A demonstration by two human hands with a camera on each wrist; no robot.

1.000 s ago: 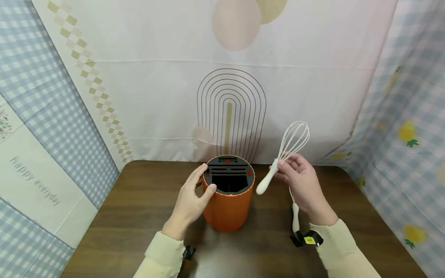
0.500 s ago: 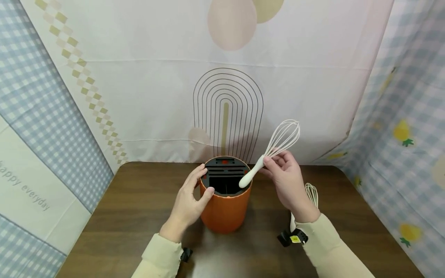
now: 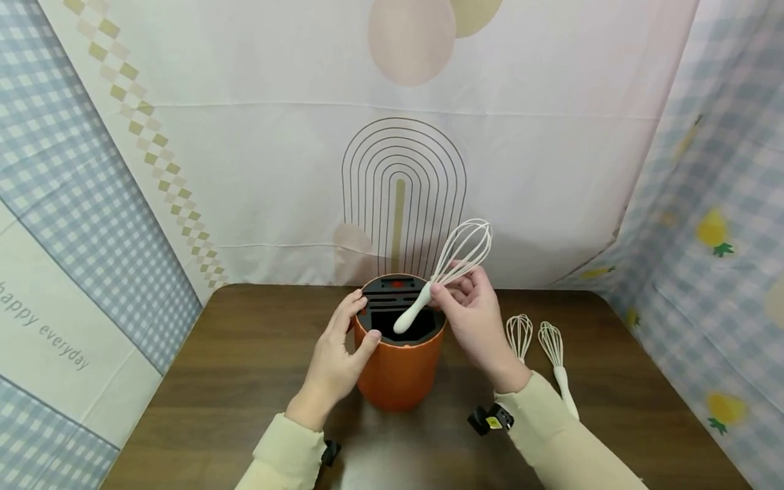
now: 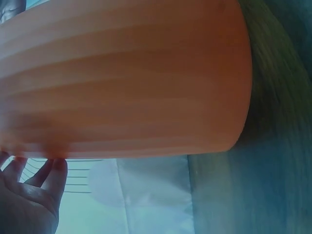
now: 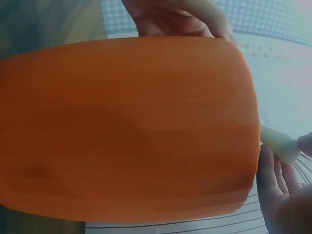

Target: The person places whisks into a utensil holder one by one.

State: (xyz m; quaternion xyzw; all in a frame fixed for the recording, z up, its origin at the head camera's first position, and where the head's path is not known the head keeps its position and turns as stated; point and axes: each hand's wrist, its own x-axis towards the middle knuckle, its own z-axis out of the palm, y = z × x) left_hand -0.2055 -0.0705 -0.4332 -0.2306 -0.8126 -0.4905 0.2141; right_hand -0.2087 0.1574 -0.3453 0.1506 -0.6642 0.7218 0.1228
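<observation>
Upright on the table is an orange round knife holder with a slotted black top. My left hand grips its left side, fingers along the rim and thumb on the near edge. In the right wrist view that hand shows along the holder's side. My right hand pinches a white whisk where the handle meets the wires. The whisk tilts, wires up to the right, and its handle end overlaps the large front opening in the head view. The right wrist view catches the whisk handle at the holder's rim.
Two more whisks lie on the brown table right of the holder: one whisk partly hidden by my right arm, another whisk farther right. A printed cloth hangs behind the table's back edge.
My right hand has carried the whisk leftward from beside the holder to over its front opening. The two whisks on the table have come into fuller view. My left hand stays on the holder.
</observation>
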